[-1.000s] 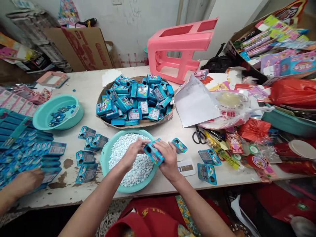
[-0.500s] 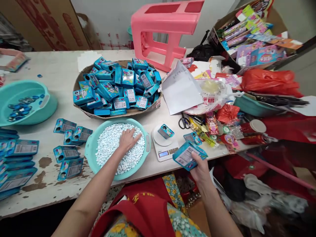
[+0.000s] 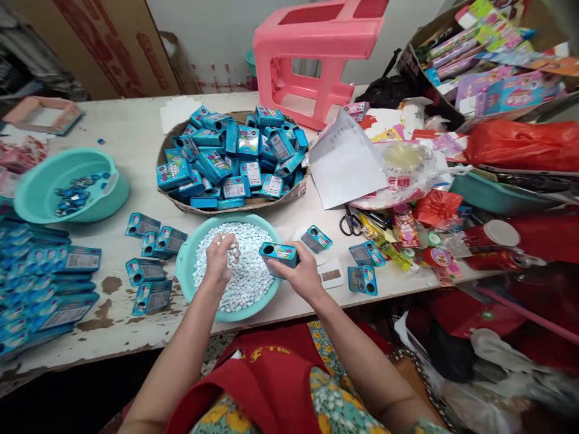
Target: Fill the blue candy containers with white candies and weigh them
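Cupped over the teal basin (image 3: 183,268), my left hand (image 3: 219,260) is closed around some small white candies, several of them showing at its fingertips. More white candies (image 3: 248,289) fill the basin below. My right hand (image 3: 304,274) grips a blue box (image 3: 281,253) above the basin's right rim, its round dark opening facing left toward my left hand. Behind that hand, another blue box (image 3: 316,239) rests on the white scale (image 3: 333,275), which is partly covered. Two blue boxes (image 3: 362,279) lie to the scale's right.
A carton (image 3: 190,208) heaped with blue boxes stands behind the basin. Several boxes (image 3: 151,297) and a stacked pile (image 3: 67,301) are at left, near a second teal basin (image 3: 120,196) with shiny blue pieces. Scissors (image 3: 350,223), papers and wrappers clutter the right; a pink stool (image 3: 316,39) stands behind.
My left hand has lifted from the candies, now holding some. My right hand has moved left to the basin with a blue box; another box now lies right of the scale. The view has shifted left.
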The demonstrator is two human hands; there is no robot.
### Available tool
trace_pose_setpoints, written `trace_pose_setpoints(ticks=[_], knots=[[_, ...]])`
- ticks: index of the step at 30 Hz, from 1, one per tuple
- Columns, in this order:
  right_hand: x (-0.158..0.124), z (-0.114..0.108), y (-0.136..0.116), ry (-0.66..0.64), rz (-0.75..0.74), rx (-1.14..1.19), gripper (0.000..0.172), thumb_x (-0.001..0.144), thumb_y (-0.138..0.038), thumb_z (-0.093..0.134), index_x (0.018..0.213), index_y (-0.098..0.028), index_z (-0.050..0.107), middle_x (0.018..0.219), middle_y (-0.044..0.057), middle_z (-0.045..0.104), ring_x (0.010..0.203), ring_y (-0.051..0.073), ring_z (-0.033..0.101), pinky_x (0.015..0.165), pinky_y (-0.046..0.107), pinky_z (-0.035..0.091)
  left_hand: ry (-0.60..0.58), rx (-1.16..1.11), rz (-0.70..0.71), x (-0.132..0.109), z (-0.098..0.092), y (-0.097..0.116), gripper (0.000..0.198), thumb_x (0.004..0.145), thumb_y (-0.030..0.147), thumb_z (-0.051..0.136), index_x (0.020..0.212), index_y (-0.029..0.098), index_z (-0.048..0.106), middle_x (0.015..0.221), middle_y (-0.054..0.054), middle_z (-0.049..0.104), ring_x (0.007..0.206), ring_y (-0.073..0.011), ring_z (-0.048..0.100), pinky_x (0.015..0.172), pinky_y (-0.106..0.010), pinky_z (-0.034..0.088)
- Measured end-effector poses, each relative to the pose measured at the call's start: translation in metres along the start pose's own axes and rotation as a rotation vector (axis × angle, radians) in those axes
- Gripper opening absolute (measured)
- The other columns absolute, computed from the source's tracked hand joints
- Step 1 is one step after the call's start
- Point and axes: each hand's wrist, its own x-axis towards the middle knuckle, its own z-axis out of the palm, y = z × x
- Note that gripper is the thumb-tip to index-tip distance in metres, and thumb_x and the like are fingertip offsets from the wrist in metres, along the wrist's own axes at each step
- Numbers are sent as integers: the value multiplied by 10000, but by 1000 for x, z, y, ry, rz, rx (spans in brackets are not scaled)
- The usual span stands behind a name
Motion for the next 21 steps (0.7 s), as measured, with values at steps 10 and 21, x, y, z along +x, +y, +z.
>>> trace_pose_setpoints(ticks=[10,21], knots=[[10,56,-9,-145,-207,-403,287,705,-251,699,982,-220,631,965,41,650,961,239,565,829,354,415,120,-316,164,-14,20,26,237,683,354,636,718,172,488,669,6,617,584,-165,633,583,-289,499],[25,55,-13,-184,-199,-462,295,698,-265,700,981,-237,619,958,18,674,942,230,586,795,337,385,157,-231,216,-6,27,33,271,690,351,689,788,159,524,714,-1,633,524,-125,604,548,-248,485]])
